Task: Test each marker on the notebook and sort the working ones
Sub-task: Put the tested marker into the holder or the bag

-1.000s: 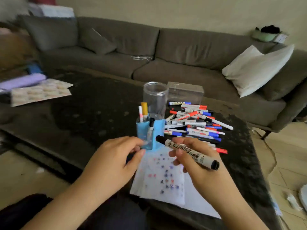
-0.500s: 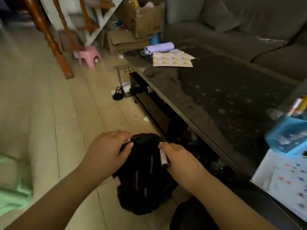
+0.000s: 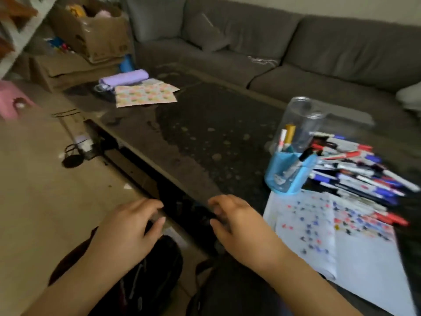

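I see bare dark tabletop point(image 3: 205, 133) left of the blue holder point(image 3: 288, 172). To its right the marker pile point(image 3: 360, 169) and clear jar point(image 3: 298, 124) crowd my path.

We saw loose markers point(image 3: 362, 169) heaped beside the blue holder point(image 3: 288, 173); the open notebook point(image 3: 330, 236), speckled with coloured test marks, lay just below.

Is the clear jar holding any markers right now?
No: the clear jar is empty; the markers stand in the blue holder before it.
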Tool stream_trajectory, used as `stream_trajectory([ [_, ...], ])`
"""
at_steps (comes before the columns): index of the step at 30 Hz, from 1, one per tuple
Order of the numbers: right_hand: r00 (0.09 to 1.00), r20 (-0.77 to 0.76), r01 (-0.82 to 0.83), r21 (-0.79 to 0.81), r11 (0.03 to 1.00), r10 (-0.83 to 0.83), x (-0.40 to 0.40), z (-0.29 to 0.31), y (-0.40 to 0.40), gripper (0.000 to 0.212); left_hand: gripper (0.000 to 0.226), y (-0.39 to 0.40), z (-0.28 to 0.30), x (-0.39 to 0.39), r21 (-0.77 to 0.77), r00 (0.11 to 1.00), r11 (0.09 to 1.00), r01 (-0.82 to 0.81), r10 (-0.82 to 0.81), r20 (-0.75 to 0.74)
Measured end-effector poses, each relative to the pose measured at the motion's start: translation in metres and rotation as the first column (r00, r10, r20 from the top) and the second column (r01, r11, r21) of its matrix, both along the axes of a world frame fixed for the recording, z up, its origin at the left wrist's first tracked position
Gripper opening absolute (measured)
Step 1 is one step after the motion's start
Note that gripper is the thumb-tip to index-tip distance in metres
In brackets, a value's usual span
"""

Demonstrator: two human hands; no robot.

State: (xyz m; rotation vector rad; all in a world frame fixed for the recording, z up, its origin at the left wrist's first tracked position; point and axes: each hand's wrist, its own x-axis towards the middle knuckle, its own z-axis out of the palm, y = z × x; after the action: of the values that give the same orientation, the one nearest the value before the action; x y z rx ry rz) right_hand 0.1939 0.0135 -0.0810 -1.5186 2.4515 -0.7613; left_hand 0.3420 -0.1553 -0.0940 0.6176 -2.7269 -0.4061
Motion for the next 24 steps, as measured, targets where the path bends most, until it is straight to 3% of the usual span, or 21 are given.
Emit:
stream_trajectory([
  [6,0.914,-0.007,0.404,-0.039,0.914,-0.405,-0.061,0.005,0.097,0.035,0.020,0.070,0.028,-0.112,-0.039,0.946,0.953,0.301,-0.304,-0.116],
  [11,0.794,0.014,0.608,-0.012,0.794,-0.608,-0.100,-0.001,0.171,0.033,0.022,0.139,0.040,-0.186,-0.107,0.842,0.854,0.510,-0.521,-0.140],
  [17,0.674,-0.033,0.739,0.014,0.674,-0.738,-0.136,-0.020,0.229,0.034,0.032,0.198,0.019,-0.258,-0.099,0.764,0.771,0.629,-0.636,-0.110],
  [24,0.582,-0.098,0.813,0.065,0.578,-0.807,-0.188,-0.040,0.251,0.038,0.017,0.235,-0.009,-0.299,-0.039,0.733,0.737,0.675,-0.675,-0.079],
])
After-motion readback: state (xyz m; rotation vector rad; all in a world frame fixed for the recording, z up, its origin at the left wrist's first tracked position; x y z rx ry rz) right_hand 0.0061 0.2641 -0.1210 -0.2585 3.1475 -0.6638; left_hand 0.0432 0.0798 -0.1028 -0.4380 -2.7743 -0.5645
